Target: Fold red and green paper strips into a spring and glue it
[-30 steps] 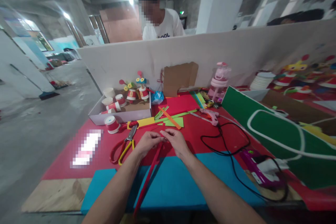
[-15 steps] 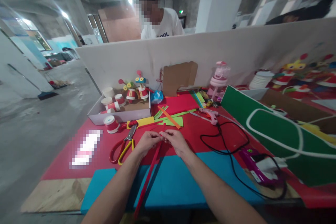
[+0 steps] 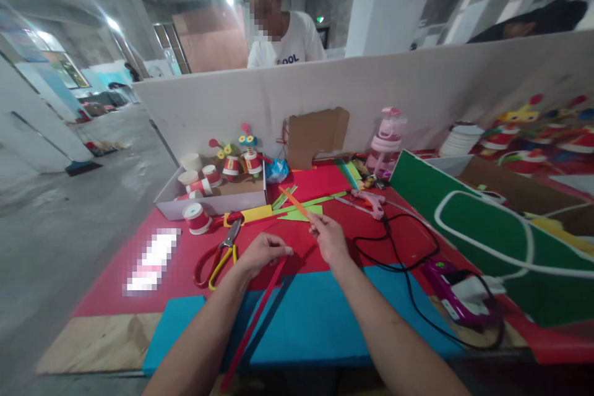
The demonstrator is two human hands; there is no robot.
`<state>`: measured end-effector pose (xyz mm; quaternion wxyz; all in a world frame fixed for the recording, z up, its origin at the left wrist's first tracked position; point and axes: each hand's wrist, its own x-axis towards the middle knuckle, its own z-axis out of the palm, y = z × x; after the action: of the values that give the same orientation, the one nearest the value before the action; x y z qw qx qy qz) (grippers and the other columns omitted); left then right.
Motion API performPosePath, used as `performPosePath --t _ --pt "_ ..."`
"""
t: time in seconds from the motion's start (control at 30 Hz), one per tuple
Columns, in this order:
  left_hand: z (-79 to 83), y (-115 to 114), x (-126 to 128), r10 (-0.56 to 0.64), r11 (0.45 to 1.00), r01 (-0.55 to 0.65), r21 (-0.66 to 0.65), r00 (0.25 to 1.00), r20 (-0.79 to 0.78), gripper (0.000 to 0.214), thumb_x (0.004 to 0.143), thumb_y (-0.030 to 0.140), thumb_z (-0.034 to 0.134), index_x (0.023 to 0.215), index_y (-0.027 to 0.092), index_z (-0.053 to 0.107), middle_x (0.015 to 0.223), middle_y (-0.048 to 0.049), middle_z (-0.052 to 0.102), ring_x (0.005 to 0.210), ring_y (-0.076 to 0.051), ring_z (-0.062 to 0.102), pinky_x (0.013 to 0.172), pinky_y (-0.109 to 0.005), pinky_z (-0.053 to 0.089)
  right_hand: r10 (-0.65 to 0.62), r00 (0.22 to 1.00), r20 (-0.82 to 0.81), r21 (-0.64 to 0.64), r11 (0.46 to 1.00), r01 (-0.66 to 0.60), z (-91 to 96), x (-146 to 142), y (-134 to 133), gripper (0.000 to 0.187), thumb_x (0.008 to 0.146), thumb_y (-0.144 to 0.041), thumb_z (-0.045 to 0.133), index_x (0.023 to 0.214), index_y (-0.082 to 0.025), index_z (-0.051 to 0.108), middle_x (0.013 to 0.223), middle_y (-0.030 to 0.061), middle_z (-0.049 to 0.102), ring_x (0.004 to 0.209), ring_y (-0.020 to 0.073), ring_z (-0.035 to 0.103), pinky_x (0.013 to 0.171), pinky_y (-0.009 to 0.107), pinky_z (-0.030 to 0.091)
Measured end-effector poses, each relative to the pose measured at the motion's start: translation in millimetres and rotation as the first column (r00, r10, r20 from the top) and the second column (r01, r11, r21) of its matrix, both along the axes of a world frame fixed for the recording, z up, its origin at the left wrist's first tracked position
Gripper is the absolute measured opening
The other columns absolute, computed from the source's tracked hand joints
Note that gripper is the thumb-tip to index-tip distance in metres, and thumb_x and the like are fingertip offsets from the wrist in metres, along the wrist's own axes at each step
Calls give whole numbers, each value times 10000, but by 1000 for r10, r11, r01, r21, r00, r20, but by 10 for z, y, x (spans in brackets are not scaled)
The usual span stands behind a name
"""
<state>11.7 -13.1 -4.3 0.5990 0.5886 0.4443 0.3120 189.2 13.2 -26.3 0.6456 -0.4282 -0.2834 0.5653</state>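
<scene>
Between the fingertips of my left hand (image 3: 266, 253) is one end of a long red paper strip (image 3: 257, 328), which hangs down toward me past the table edge. My right hand (image 3: 329, 236) has its thumb and fingers closed on the near end of an orange paper strip (image 3: 293, 199). That strip lies across green paper strips (image 3: 325, 199) and a green paper piece (image 3: 297, 214). Scissors (image 3: 223, 255) with red and yellow handles lie left of my left hand. A pink glue gun (image 3: 371, 201) rests beyond my right hand.
A white box (image 3: 223, 205) with paper cups and two cup figures stands at the back left. Blue sheeting (image 3: 320, 322) covers the near edge. A black cable (image 3: 408, 278) loops near a purple power strip (image 3: 457, 297). A green panel (image 3: 464, 229) stands at right.
My right hand has left the red strip, moved forward and right, and taken hold of the orange strip. My left hand still holds the red strip, slightly lower.
</scene>
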Motion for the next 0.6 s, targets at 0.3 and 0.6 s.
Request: performPosePath --t 0.3,0.6 --pt "-35 42 -13 88 996 -87 -22 995 43 361 634 448 736 720 100 694 474 32 488 413 -46 366 418 -194 251 369 844 390 78 899 -430 90 -225 -226 343 660 -487 703 634 -150 647 552 -20 547 547 92 466 532 212 361" --pt "-53 17 1 -2 999 1 -43 1000 -14 365 643 447 727 711 88 707 503 -2 537 441 -57 389 437 -203 255 81 913 400 83 989 -124 81 -95 -128 358 660 -521 687 653 -169 621 527 -28 512 518 102 458 523 221 374"
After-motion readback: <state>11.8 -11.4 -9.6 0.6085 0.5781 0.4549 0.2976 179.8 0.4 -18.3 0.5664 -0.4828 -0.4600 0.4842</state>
